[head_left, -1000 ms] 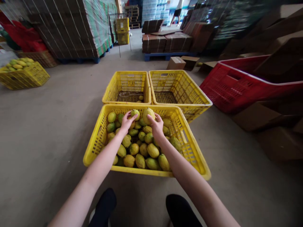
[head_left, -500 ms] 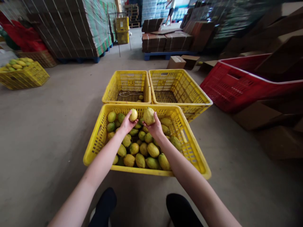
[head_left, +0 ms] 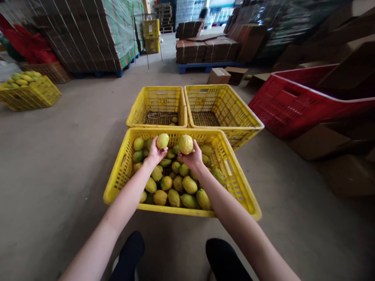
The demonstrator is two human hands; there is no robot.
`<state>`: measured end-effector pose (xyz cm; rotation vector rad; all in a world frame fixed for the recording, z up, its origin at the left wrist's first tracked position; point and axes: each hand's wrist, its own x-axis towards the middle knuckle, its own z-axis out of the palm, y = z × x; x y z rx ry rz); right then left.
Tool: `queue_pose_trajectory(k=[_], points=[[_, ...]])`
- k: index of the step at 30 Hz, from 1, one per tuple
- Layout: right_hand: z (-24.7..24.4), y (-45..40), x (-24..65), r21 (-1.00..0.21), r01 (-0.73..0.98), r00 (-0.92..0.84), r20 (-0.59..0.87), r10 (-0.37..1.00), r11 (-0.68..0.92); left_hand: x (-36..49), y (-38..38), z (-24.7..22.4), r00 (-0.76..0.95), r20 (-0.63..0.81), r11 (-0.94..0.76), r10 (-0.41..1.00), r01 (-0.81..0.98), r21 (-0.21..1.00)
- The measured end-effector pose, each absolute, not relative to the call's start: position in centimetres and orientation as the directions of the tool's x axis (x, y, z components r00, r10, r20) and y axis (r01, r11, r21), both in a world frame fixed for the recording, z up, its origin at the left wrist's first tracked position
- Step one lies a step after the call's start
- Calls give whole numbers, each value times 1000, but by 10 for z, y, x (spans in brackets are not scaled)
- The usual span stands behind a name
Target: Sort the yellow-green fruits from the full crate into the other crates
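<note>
My left hand (head_left: 156,152) holds a small yellow-green fruit (head_left: 162,141) between thumb and fingers. Beside it, my right hand (head_left: 192,156) cradles a larger pale yellow fruit (head_left: 186,144). Both hands are over the far half of a yellow crate (head_left: 181,211), and the two fruits are a little apart. Under them lie several green and yellow fruits, among them a yellow-green one (head_left: 190,185) near the middle. My forearms cover part of the crate's sides and some of the fruit.
Behind the crate stand a left yellow crate (head_left: 156,127) with a few small fruits and a right yellow crate (head_left: 225,128). A red crate (head_left: 295,105) is at right beside cardboard boxes (head_left: 319,141). Another fruit-filled crate (head_left: 35,93) stands far left. A person (head_left: 202,25) is in the background.
The fruits in both hands have turned slightly. My left hand has shifted a little to the left, my right hand slightly to the right. The background person has changed position.
</note>
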<state>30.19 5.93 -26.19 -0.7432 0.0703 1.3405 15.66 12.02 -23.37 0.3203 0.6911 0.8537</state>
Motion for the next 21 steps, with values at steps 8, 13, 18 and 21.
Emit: queue_pose_trajectory(k=[8, 13, 18, 21], points=[[-267, 62, 302, -480, -877, 230, -469, 853, -27, 160, 119, -238, 447, -547, 705, 708, -496, 508], [-258, 58, 300, -480, -877, 237, -474, 848, -23, 156, 120, -232, 493, -502, 704, 710, -503, 501], [-248, 51, 300, -467, -882, 183, -466, 866, -65, 153, 121, -233, 524, -546, 757, 654, -439, 485], [-246, 49, 301, -424, -898, 107, -475, 874, -120, 153, 122, -236, 508, -588, 777, 630, -386, 498]])
